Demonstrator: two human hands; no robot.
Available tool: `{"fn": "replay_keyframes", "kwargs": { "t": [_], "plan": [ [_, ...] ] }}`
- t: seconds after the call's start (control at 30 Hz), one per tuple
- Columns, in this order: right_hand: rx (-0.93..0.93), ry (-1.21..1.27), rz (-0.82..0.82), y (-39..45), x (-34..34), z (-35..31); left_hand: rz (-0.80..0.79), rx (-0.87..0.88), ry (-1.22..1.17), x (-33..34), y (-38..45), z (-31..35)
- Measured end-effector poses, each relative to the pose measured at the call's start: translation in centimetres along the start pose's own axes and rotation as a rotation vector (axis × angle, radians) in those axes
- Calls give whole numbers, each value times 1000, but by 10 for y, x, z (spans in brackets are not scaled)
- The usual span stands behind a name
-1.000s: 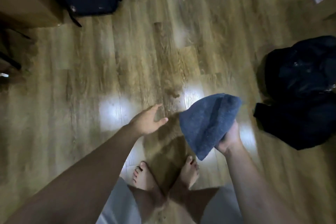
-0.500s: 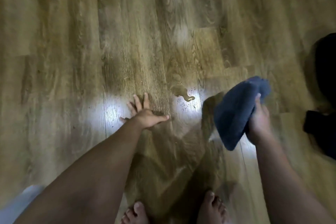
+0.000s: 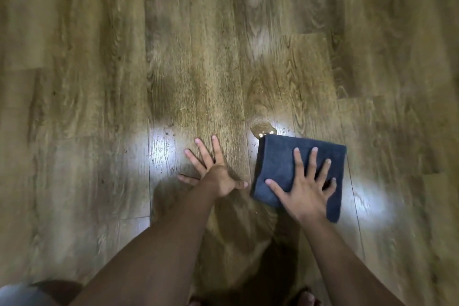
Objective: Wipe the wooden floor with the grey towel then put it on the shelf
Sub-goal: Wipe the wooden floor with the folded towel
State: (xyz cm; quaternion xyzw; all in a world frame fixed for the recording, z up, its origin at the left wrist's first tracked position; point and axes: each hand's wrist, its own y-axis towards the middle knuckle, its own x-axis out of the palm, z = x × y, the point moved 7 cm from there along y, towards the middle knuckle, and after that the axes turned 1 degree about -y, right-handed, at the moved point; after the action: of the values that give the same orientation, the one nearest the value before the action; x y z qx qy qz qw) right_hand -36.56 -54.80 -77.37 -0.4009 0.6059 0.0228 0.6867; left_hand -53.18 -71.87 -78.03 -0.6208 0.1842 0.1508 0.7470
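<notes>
We see a dark blue-grey towel (image 3: 283,164) on a brown wood-grain floor (image 3: 198,62) with white glare patches.
</notes>
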Motion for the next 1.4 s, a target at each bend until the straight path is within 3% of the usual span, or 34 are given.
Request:
{"fn": "replay_keyframes", "kwargs": {
  "t": [0.37,0.53,0.67,0.9,1.07,1.27,1.4],
  "plan": [
    [23,102,145,57,-23,-31,-49,20,-13,3,1,2],
    [-187,2,171,21,-2,-38,30,20,-114,3,4,6],
    [-219,-70,176,-15,16,-4,14,19,-119,2,6,5],
    [27,56,158,11,-12,63,1,25,-126,-2,4,3],
    [284,298,199,84,-57,40,-1,40,-149,0,6,3],
    [-125,116,153,97,-59,-70,17,15,-192,-3,3,4],
    [-257,-12,178,43,-25,-85,17,0,-207,-4,0,7]
  ]
}}
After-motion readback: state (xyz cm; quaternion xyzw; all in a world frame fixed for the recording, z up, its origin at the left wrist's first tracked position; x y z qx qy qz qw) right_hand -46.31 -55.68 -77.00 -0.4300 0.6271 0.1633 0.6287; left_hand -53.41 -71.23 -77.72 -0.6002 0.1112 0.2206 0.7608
